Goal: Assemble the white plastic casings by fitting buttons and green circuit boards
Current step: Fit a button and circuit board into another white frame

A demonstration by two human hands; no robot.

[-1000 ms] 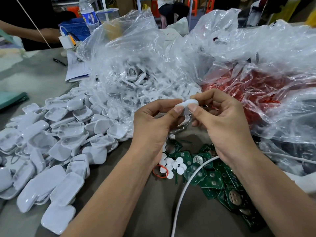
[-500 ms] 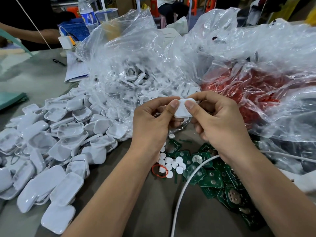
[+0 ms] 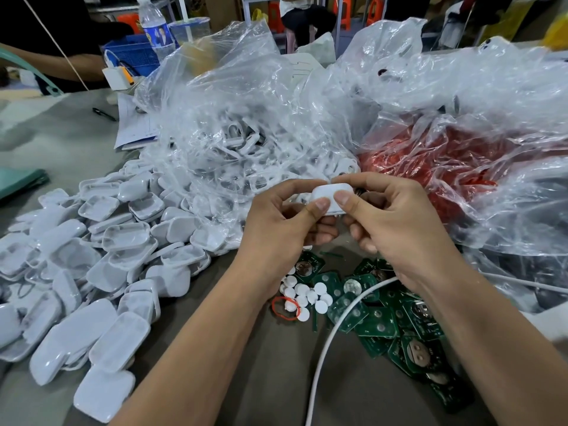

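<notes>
On the grey worktop [image 3: 76, 142], the landmark is the big clear plastic bag [image 3: 246, 118] slumped at the back; through its film show many more white casing parts. Beside it on the right, a second clear bag [image 3: 461, 161] holds a red mass that cannot be identified. A loose heap of white casing shells [image 3: 101, 265] spills from the first bag's left front. In front of the bag, low and to the right, lies a scatter of green circuit boards [image 3: 378, 321], with a small cluster of round white buttons [image 3: 302, 295] at its left edge.

Just in front of the bag, held above the boards, is one white casing [image 3: 330, 196]. The left hand [image 3: 285, 229] and the right hand [image 3: 396, 222] each pinch it, thumbs on the near face, forefingers over the top edge.

The step looks like pressing or seating parts in this casing. It would go best with even thumb pressure on both sides, keeping the shell square so nothing skews or pops out.
</notes>
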